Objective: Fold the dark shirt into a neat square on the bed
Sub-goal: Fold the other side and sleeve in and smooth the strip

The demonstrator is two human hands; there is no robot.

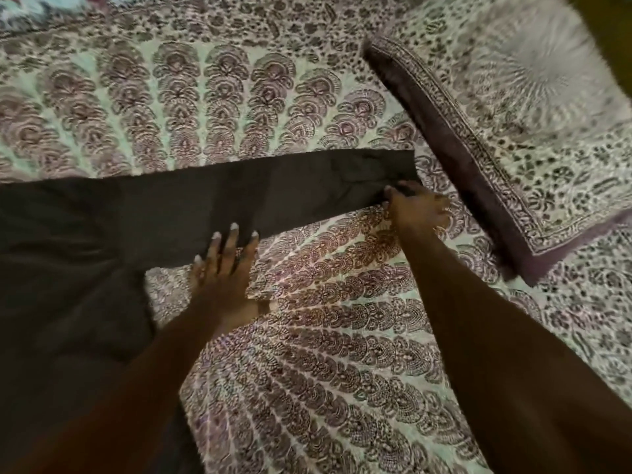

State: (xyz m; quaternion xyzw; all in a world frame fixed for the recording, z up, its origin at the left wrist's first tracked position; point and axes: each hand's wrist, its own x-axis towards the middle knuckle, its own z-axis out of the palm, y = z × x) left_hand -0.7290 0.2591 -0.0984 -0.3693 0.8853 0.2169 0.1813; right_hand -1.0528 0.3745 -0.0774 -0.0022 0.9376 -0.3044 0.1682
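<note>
The dark shirt [78, 254] lies flat on the patterned bedspread [307, 336], its body filling the left side. One long sleeve [273, 189] stretches out to the right. My left hand [222, 268] lies flat with straight fingers, fingertips pressing the sleeve's near edge at its middle. My right hand [417, 208] pinches the cuff end of the sleeve at the right, fingers curled on the fabric.
A pillow [513, 138] in a matching print with a dark purple border lies at the upper right, close to the cuff. Patterned bedspread extends above and below the sleeve.
</note>
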